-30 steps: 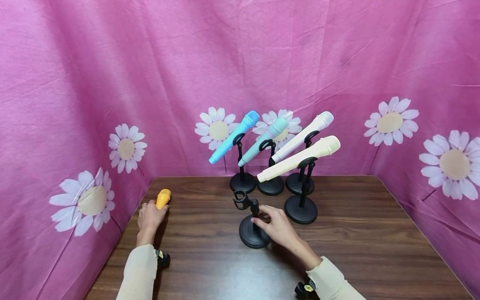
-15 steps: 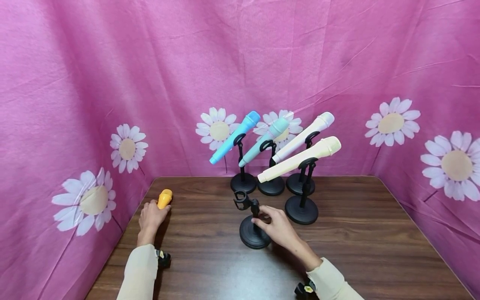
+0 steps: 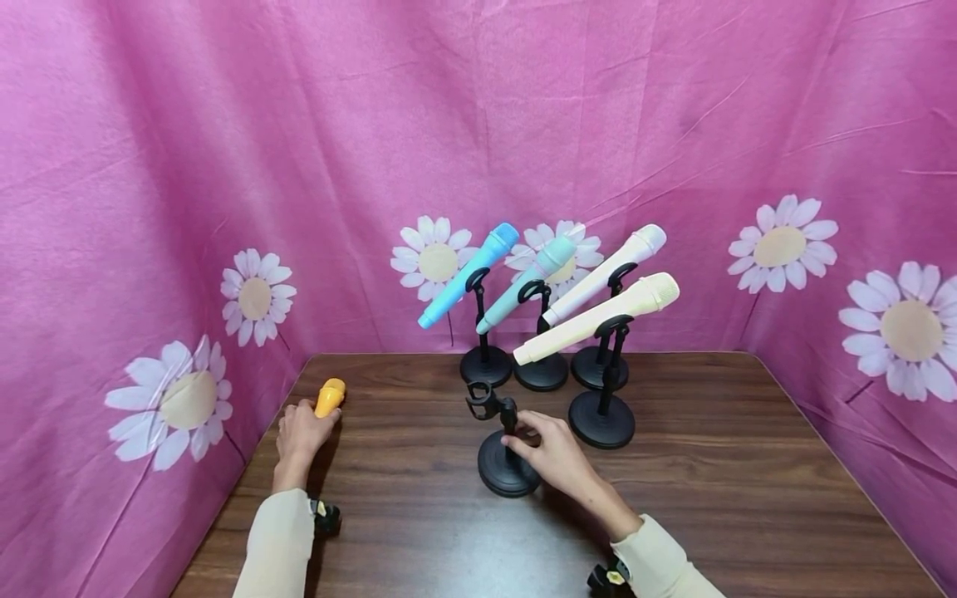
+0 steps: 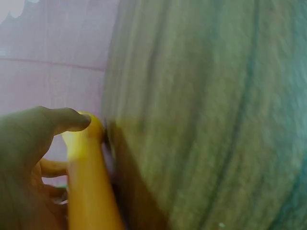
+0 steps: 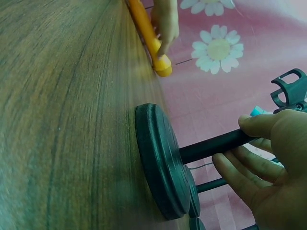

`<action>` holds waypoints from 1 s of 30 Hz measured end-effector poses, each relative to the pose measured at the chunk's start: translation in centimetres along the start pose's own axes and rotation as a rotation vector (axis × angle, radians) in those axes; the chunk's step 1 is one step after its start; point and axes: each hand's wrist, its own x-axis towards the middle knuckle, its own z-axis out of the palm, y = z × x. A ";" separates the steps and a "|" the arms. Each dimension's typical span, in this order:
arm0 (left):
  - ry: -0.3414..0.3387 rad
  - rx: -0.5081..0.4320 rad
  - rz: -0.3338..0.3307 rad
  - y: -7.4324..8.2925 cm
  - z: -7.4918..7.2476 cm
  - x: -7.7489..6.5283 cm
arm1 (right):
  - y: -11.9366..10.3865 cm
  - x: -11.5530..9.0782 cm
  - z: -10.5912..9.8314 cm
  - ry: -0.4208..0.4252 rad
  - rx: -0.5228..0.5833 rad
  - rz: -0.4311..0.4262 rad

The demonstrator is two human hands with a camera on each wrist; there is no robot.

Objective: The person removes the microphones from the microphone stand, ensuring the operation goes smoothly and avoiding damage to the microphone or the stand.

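At the table's left side my left hand [image 3: 301,433] holds an orange microphone [image 3: 330,397]; in the left wrist view the thumb lies over its upper end and the microphone body [image 4: 91,187] runs down along the fingers. The right wrist view shows this microphone low along the tabletop. Near the middle, my right hand [image 3: 557,454] pinches the post of a black microphone stand [image 3: 499,465] between thumb and fingers. Its round base [image 5: 160,163] sits on the table, and the clip [image 3: 481,399] at its top has no microphone in it.
Behind stand several black stands bearing a blue microphone [image 3: 469,274], a mint-green one [image 3: 526,284], a white one [image 3: 606,274] and a cream one [image 3: 598,319]. The cream one's base [image 3: 601,419] is right of my right hand. A pink flowered curtain [image 3: 359,166] borders the wooden table [image 3: 404,548].
The view has shifted very slightly. Both hands keep their holds, and the stand and the orange microphone stay practically where they were.
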 end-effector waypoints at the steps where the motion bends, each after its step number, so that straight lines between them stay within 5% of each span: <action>1: 0.012 -0.009 0.004 0.2 -0.1 -0.1 | 0.0 0.0 0.0 -0.002 -0.001 0.001; 8: 0.211 -0.096 0.152 3.7 -1.5 -1.0 | 0.0 0.0 -0.1 -0.005 0.003 0.003; 12: 0.289 -0.245 0.296 6.9 -2.1 -2.1 | 0.0 0.1 -0.1 -0.015 0.008 0.007; 18: 0.053 -0.554 0.499 11.1 -1.7 -5.3 | -0.1 0.0 -0.1 -0.020 0.010 0.015; 25: -0.259 -0.751 0.565 13.7 0.5 -8.9 | -0.2 0.0 -0.2 -0.054 0.020 0.042; 30: -0.409 -0.871 0.630 15.2 1.7 -10.5 | 0.1 0.0 -0.1 -0.070 0.001 0.048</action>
